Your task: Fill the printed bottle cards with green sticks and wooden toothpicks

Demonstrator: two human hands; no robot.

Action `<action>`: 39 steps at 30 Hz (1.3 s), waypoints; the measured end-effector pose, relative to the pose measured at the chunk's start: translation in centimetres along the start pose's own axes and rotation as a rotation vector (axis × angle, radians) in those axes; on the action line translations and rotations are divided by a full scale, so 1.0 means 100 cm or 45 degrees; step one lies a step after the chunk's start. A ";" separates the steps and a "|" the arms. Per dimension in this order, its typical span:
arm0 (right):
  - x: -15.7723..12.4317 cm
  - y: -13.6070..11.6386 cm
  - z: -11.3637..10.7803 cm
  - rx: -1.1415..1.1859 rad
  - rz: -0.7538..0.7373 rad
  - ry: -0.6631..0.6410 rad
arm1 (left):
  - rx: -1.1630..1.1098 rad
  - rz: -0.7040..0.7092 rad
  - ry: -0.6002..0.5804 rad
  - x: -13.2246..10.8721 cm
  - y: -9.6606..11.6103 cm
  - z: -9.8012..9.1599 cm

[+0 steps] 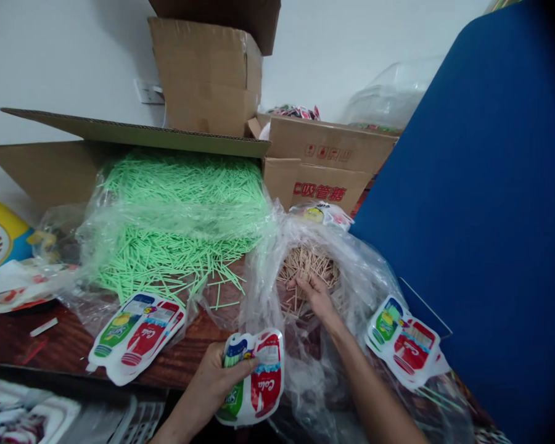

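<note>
In my left hand [226, 379] is a bottle-shaped packet [266, 385] printed with Cola and Sprite bottles, gripped near the front edge with my thumb across its face. Green sticks show through its clear window. My right hand [317, 295] reaches into an open clear plastic bag [263, 283], its fingers closed around some thin brown sticks [309, 262]; how many is hidden. More of the same packets lie to the left [136, 336] in a small stack, and another group of packets [404, 345] rests at the right.
A large open carton [41, 169] holds a bag of green sticks [185, 191], some spilling onto the dark wooden table [185, 354]. Other cardboard boxes [208, 74] stand behind. A blue panel [472, 203] bounds the right side. A yellow-and-blue fan [9, 231] is at far left.
</note>
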State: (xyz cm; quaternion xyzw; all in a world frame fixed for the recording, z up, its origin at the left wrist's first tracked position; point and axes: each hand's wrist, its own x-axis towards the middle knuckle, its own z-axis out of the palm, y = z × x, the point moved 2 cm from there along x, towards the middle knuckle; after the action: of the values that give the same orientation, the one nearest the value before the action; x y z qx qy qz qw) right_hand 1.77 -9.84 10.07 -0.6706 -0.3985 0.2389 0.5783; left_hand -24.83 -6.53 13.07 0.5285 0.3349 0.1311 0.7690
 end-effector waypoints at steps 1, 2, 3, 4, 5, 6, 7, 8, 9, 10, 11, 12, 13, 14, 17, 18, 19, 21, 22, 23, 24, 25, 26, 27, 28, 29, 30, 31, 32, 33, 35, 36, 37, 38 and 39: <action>-0.002 -0.001 0.001 0.004 -0.013 -0.014 | 0.000 0.004 -0.002 0.000 0.000 0.000; -0.005 -0.001 0.003 0.006 -0.021 -0.023 | 0.000 0.007 0.000 0.000 0.000 0.000; -0.008 0.001 0.005 0.007 -0.025 -0.026 | 0.000 0.006 0.003 0.000 0.000 0.001; -0.010 0.004 0.007 0.004 -0.024 -0.024 | 0.000 0.002 0.004 -0.001 0.000 0.001; -0.013 0.007 0.010 0.000 -0.021 -0.018 | -0.004 -0.004 0.002 -0.001 0.000 0.001; -0.014 0.011 0.012 -0.005 -0.020 -0.010 | -0.008 -0.011 -0.002 -0.001 0.000 0.001; -0.015 0.014 0.014 -0.011 -0.021 -0.004 | -0.012 -0.020 -0.004 -0.002 0.000 0.002; -0.016 0.015 0.016 -0.015 -0.024 -0.002 | -0.012 -0.025 -0.002 -0.002 0.000 0.001; -0.017 0.016 0.017 -0.016 -0.027 -0.003 | -0.009 -0.025 0.001 -0.002 -0.001 0.001; -0.017 0.015 0.017 -0.013 -0.031 -0.005 | -0.007 -0.019 0.004 -0.003 -0.001 0.001; -0.018 0.013 0.017 -0.006 -0.036 -0.005 | -0.002 -0.011 0.008 -0.003 -0.001 0.000; -0.019 0.012 0.017 0.004 -0.039 -0.006 | 0.003 -0.001 0.013 -0.003 -0.001 0.000; -0.020 0.010 0.017 0.013 -0.040 -0.007 | 0.003 0.008 0.015 -0.002 -0.001 0.000; -0.021 0.009 0.017 0.020 -0.041 -0.008 | 0.000 0.014 0.013 -0.002 -0.001 0.000; -0.025 0.009 0.016 0.032 -0.030 -0.016 | -0.017 0.010 -0.002 -0.003 0.000 0.002; -0.025 0.009 0.015 0.041 -0.024 -0.008 | -0.024 0.005 -0.012 -0.003 0.000 0.002; -0.025 0.009 0.013 0.054 -0.018 0.010 | -0.029 -0.002 -0.024 -0.003 0.000 0.003; -0.023 0.004 0.008 0.085 -0.009 0.067 | -0.039 -0.018 -0.040 -0.004 0.001 0.003; -0.022 -0.001 0.004 0.143 -0.001 0.116 | -0.047 -0.030 -0.044 -0.005 0.001 0.002; -0.020 -0.006 0.001 0.242 0.010 0.169 | -0.057 -0.042 -0.050 -0.005 0.001 0.002; -0.019 -0.013 -0.002 0.377 0.021 0.216 | -0.071 -0.052 -0.056 -0.004 0.002 0.002; -0.019 -0.020 -0.004 0.538 0.031 0.252 | -0.088 -0.057 -0.062 -0.004 0.002 0.002; -0.020 -0.027 -0.004 0.709 0.040 0.275 | -0.106 -0.061 -0.069 -0.003 0.002 0.002; -0.022 -0.034 -0.003 0.867 0.048 0.283 | -0.121 -0.066 -0.077 -0.002 0.003 0.003; -0.026 -0.042 0.000 0.990 0.056 0.274 | -0.134 -0.069 -0.087 -0.001 0.004 0.005; -0.030 -0.049 0.005 1.089 0.068 0.262 | -0.146 -0.070 -0.089 0.000 0.005 0.006; -0.036 -0.055 0.011 1.173 0.084 0.251 | -0.156 -0.072 -0.091 0.001 0.006 0.008; -0.043 -0.062 0.019 1.240 0.102 0.238 | -0.162 -0.072 -0.096 0.002 0.007 0.010; -0.049 -0.069 0.026 1.288 0.120 0.218 | -0.167 -0.069 -0.103 0.002 0.008 0.011; -0.056 -0.075 0.034 1.316 0.137 0.191 | -0.168 -0.066 -0.111 0.002 0.010 0.012; -0.068 -0.088 0.047 1.321 0.170 0.135 | -0.152 -0.062 -0.132 0.002 0.012 0.013; -0.073 -0.093 0.052 1.309 0.184 0.113 | -0.136 -0.062 -0.149 0.001 0.013 0.013; -0.077 -0.097 0.057 1.295 0.195 0.094 | -0.121 -0.060 -0.162 0.001 0.013 0.012; -0.080 -0.100 0.060 1.284 0.202 0.080 | -0.110 -0.058 -0.178 0.000 0.014 0.012; -0.082 -0.102 0.062 1.273 0.207 0.072 | -0.105 -0.052 -0.197 -0.001 0.015 0.012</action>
State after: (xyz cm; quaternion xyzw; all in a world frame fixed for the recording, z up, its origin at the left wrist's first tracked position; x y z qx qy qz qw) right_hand -10.37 -12.74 17.38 -0.3467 -0.1661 0.4263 0.8188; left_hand -23.88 -6.85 14.70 0.4979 0.2795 0.0878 0.8163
